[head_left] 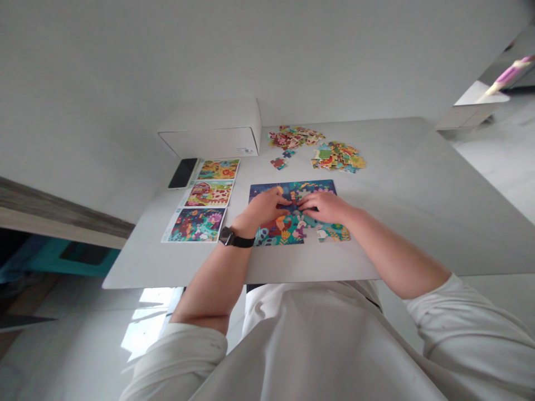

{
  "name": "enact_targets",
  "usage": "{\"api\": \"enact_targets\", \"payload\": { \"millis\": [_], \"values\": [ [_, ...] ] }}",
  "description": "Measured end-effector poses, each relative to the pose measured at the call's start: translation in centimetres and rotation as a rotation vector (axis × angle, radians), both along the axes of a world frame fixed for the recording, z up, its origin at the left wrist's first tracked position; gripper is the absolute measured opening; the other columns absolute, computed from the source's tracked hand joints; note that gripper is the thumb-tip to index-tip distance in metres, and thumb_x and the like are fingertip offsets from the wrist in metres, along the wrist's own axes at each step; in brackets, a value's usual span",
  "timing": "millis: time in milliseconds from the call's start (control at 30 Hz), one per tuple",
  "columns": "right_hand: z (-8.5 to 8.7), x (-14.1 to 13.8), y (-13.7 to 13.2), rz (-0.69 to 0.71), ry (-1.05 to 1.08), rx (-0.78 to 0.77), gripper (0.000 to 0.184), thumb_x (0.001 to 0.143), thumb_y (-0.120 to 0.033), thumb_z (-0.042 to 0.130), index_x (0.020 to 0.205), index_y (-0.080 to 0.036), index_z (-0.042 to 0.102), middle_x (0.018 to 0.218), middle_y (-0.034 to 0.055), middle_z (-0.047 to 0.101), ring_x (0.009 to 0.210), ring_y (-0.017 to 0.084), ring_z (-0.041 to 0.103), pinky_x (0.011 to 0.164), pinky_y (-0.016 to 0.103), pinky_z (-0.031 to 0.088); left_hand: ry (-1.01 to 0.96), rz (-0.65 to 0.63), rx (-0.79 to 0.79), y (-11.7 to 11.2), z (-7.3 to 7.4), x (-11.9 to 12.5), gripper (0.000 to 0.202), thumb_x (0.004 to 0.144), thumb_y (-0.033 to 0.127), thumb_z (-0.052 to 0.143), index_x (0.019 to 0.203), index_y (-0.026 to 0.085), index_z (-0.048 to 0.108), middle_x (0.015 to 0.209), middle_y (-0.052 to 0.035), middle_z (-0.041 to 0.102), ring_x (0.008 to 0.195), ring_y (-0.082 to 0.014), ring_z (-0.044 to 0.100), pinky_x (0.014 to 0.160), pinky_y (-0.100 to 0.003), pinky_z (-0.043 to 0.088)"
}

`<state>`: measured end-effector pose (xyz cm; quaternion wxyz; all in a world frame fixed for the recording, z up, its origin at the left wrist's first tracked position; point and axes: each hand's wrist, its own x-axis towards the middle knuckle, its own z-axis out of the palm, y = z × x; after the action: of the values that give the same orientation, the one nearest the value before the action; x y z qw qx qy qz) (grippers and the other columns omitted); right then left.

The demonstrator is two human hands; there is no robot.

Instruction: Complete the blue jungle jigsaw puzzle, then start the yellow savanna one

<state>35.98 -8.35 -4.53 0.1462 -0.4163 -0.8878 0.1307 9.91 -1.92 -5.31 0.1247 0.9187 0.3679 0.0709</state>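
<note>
A partly joined colourful jigsaw puzzle lies flat on the white table in front of me. My left hand, with a black watch on its wrist, rests on the middle of the puzzle, fingers bent down onto the pieces. My right hand lies beside it, fingers pressed flat on the puzzle, the two hands' fingertips meeting near the centre. Whether either hand pinches a piece is hidden. Two piles of loose pieces lie farther back, with a couple of stray pieces between.
Three picture cards lie in a column to the left of the puzzle. A black phone and a white box sit at the table's far left. The wall is right behind the table.
</note>
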Motion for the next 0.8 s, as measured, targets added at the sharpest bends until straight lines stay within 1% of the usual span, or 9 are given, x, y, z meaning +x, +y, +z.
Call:
{"api": "enact_targets", "payload": {
  "millis": [133,233,333,433,500,567,633,700,800],
  "values": [
    [0.2,-0.2,-0.1,0.000,-0.037,0.005,0.025,0.099,-0.019,0.066,0.113,-0.025,0.086,0.129,0.0059,0.079,0.117,0.024,0.074,0.106,0.037,0.055,0.008,0.025,0.010,-0.6,0.7,0.0,0.036,0.093,0.043,0.075,0.126,0.030,0.082,0.122,-0.0072,0.071,0.104,-0.0243,0.070,0.089,-0.031,0.053],
    [0.3,-0.6,-0.3,-0.009,-0.079,0.007,0.025,0.098,-0.019,0.066,0.113,-0.024,0.086,0.128,0.0081,0.079,0.117,0.026,0.074,0.105,0.039,0.055,-0.004,0.000,-0.001,-0.7,1.1,-0.1,0.033,0.093,0.041,0.074,0.122,0.029,0.084,0.121,-0.0072,0.072,0.103,-0.0239,0.070,0.090,-0.032,0.054],
    [0.4,-0.9,-0.4,-0.030,-0.102,-0.001,0.025,0.098,-0.020,0.066,0.113,-0.024,0.086,0.127,0.0087,0.079,0.116,0.027,0.074,0.103,0.039,0.056,-0.046,-0.046,0.003,-0.5,1.3,-0.1,0.023,0.093,0.036,0.074,0.111,0.028,0.087,0.122,-0.0077,0.074,0.111,-0.0262,0.070,0.101,-0.036,0.053],
    [0.5,-0.9,-0.4,-0.028,-0.095,-0.024,0.025,0.098,-0.021,0.067,0.114,-0.025,0.086,0.128,0.0077,0.079,0.117,0.027,0.074,0.104,0.039,0.055,-0.089,-0.139,-0.024,-0.4,1.3,-0.1,0.018,0.091,0.034,0.076,0.105,0.030,0.088,0.135,-0.0073,0.073,0.126,-0.0293,0.066,0.117,-0.042,0.047],
    [0.6,-0.8,-0.4,0.000,-0.075,-0.043,0.025,0.097,-0.023,0.069,0.117,-0.027,0.085,0.128,0.0061,0.080,0.117,0.026,0.074,0.105,0.038,0.055,-0.089,-0.196,-0.099,-0.4,1.4,-0.2,0.017,0.091,0.034,0.077,0.104,0.031,0.087,0.143,-0.0061,0.071,0.131,-0.0287,0.065,0.121,-0.042,0.044],
    [0.7,-0.8,-0.4,0.032,-0.046,-0.061,0.025,0.098,-0.028,0.070,0.119,-0.029,0.084,0.126,0.0047,0.080,0.115,0.025,0.075,0.104,0.038,0.054,-0.087,-0.196,-0.151,-0.5,1.5,-0.3,0.018,0.092,0.036,0.075,0.105,0.032,0.087,0.150,-0.0057,0.068,0.136,-0.0279,0.063,0.124,-0.042,0.042],
    [0.8,-0.8,-0.5,0.030,-0.038,-0.065,0.022,0.098,-0.032,0.071,0.114,-0.030,0.086,0.122,0.0049,0.082,0.112,0.025,0.076,0.101,0.036,0.055,-0.084,-0.182,-0.187,-0.5,1.6,-0.5,0.018,0.094,0.036,0.072,0.104,0.031,0.086,0.152,-0.0054,0.067,0.138,-0.0263,0.062,0.124,-0.040,0.041],
    [0.8,-0.8,-0.5,-0.001,-0.041,-0.061,0.018,0.096,-0.032,0.073,0.108,-0.030,0.087,0.118,0.0051,0.083,0.109,0.025,0.077,0.097,0.035,0.056,-0.091,-0.173,-0.216,-0.5,1.9,-0.5,0.019,0.096,0.035,0.068,0.101,0.030,0.086,0.151,-0.0059,0.067,0.138,-0.0255,0.063,0.122,-0.038,0.043],
    [0.8,-0.9,-0.6,-0.042,-0.059,-0.073,0.017,0.096,-0.030,0.073,0.105,-0.032,0.087,0.113,0.0043,0.084,0.106,0.025,0.078,0.093,0.033,0.056,-0.089,-0.197,-0.278,-0.2,2.5,-0.2,0.019,0.094,0.032,0.068,0.095,0.029,0.087,0.146,-0.0075,0.071,0.134,-0.0274,0.067,0.117,-0.038,0.048]
  ]
}}
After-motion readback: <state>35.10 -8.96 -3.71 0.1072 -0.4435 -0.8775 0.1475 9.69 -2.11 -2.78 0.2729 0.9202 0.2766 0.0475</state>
